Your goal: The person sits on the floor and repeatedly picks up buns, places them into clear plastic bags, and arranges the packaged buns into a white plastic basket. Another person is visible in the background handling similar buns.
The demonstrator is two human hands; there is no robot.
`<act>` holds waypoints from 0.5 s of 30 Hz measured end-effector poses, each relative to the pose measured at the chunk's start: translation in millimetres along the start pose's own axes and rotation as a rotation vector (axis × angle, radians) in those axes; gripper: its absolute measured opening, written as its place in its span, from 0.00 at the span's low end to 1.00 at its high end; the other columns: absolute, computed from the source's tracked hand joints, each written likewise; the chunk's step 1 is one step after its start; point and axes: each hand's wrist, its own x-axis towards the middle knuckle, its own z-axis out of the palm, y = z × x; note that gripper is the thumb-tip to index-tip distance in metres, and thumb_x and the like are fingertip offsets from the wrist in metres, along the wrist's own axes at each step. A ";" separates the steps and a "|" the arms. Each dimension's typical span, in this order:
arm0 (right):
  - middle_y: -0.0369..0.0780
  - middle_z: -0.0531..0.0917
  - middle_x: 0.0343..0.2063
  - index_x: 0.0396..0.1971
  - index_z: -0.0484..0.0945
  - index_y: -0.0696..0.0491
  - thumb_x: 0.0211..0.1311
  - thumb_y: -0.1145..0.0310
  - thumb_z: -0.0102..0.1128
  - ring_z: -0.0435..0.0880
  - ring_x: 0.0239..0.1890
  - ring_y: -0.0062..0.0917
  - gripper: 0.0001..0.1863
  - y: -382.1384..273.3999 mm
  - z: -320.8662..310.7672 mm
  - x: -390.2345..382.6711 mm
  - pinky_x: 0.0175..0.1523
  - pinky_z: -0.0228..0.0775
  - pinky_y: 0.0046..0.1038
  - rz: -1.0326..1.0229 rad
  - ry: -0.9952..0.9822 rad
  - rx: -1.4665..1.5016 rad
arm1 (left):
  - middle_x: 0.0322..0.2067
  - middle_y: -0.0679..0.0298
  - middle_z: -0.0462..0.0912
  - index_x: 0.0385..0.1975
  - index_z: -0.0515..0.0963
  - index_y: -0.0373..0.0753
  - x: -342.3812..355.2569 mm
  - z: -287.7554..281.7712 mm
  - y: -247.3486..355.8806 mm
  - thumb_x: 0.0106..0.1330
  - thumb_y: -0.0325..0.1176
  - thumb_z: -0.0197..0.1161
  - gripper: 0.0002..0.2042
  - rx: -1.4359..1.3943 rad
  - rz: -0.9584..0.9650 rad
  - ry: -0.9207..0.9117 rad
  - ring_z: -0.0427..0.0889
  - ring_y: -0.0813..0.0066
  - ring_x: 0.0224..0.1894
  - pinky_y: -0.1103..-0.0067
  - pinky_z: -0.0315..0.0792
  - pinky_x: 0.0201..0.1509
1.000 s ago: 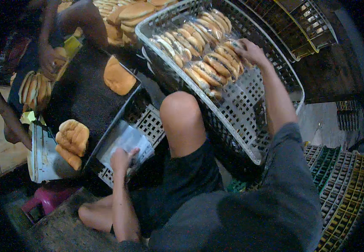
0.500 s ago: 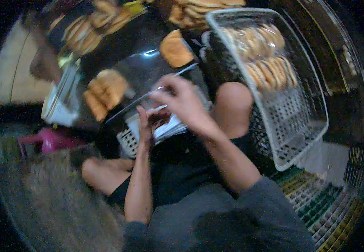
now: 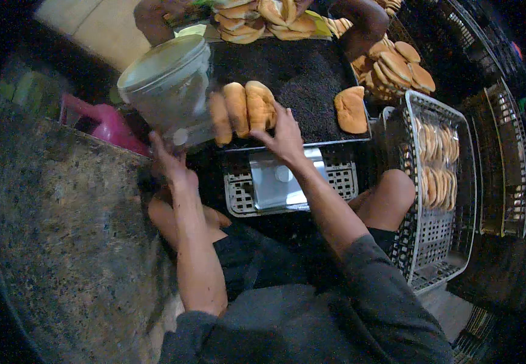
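Note:
Three brown bread rolls lie side by side at the near left edge of a tray (image 3: 299, 144) filled with dark crumbly bits; the right-hand bread roll (image 3: 260, 106) is nearest my right hand (image 3: 284, 136). That hand is open, its thumb and fingers spread against the roll's near right side. My left hand (image 3: 173, 162), somewhat blurred, is open beside the lower part of a whitish bucket (image 3: 166, 91); whether it touches the bucket I cannot tell. Clear plastic bags (image 3: 275, 179) lie on a pale crate (image 3: 237, 203) below the tray. Another piece of bread (image 3: 351, 110) sits at the tray's right.
At right stands a grey crate (image 3: 414, 242) with bagged buns (image 3: 438, 188). Piled buns (image 3: 396, 70) are behind it. Across the tray, another person's arms (image 3: 363, 27) are beside stacked split buns (image 3: 239, 21). A pink plastic item (image 3: 114, 124) stands at left.
My hands were close together over the tray's near edge and are now apart. The left has moved toward the bucket, the right to the bread rolls. The view has turned.

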 end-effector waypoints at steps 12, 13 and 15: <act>0.44 0.80 0.43 0.51 0.72 0.63 0.55 0.59 0.58 0.78 0.46 0.28 0.28 21.2 -205.0 -8.4 0.54 0.67 0.26 0.362 -0.037 0.645 | 0.42 0.60 0.79 0.49 0.73 0.35 9.8 3.0 -20.0 0.67 0.59 0.49 0.29 0.305 0.170 -0.372 0.77 0.72 0.44 0.70 0.71 0.50; 0.45 0.80 0.43 0.51 0.71 0.64 0.55 0.60 0.56 0.78 0.47 0.28 0.28 11.6 -230.3 -18.5 0.54 0.67 0.27 0.428 -0.002 0.801 | 0.43 0.59 0.79 0.49 0.73 0.35 5.1 8.4 -23.9 0.68 0.59 0.49 0.29 0.367 0.199 -0.407 0.77 0.72 0.44 0.70 0.70 0.49; 0.45 0.79 0.44 0.53 0.70 0.63 0.55 0.61 0.53 0.77 0.48 0.28 0.28 9.8 -260.0 -32.8 0.55 0.66 0.27 0.429 0.019 0.855 | 0.46 0.56 0.78 0.52 0.72 0.33 -20.1 33.4 -24.1 0.69 0.59 0.45 0.31 0.563 0.290 -0.450 0.77 0.68 0.45 0.68 0.70 0.50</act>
